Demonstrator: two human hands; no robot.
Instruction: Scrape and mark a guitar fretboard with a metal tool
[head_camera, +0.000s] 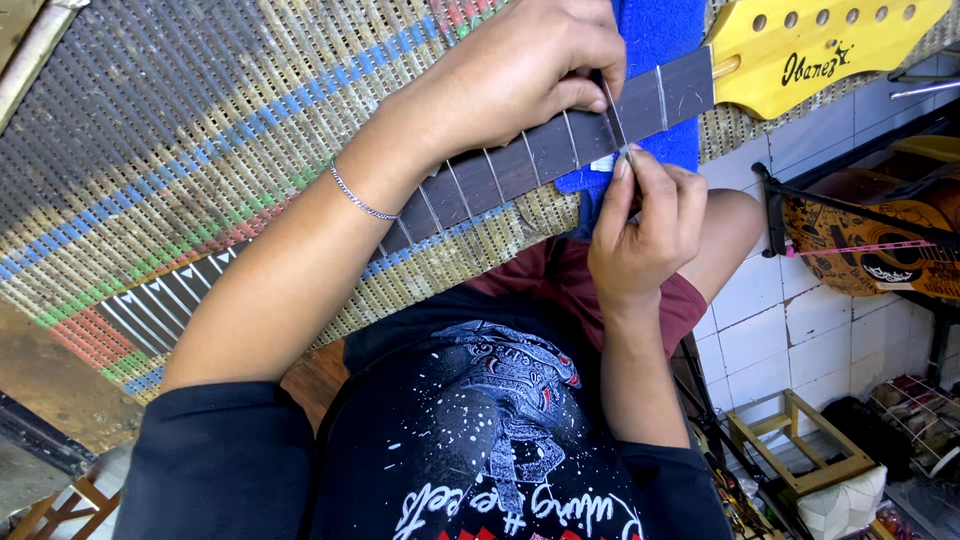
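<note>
A guitar neck with a dark fretboard (530, 160) and a yellow headstock (820, 45) lies across a woven mat, resting on a blue cloth (655, 40). My left hand (520, 70), a thin bracelet on its wrist, lies over the fretboard with its fingertips pinching the upper end of a thin metal fret wire (612, 112). My right hand (645, 225) comes from below and pinches the lower end of the same wire at the near edge of the neck. The wire stands across the fretboard near the headstock end.
The striped woven mat (200, 150) covers the area to the left. A decorated acoustic guitar (880, 240) lies at the right on a white tiled floor (800, 330). A small wooden stool (800, 450) and a wire rack (920, 410) sit at lower right.
</note>
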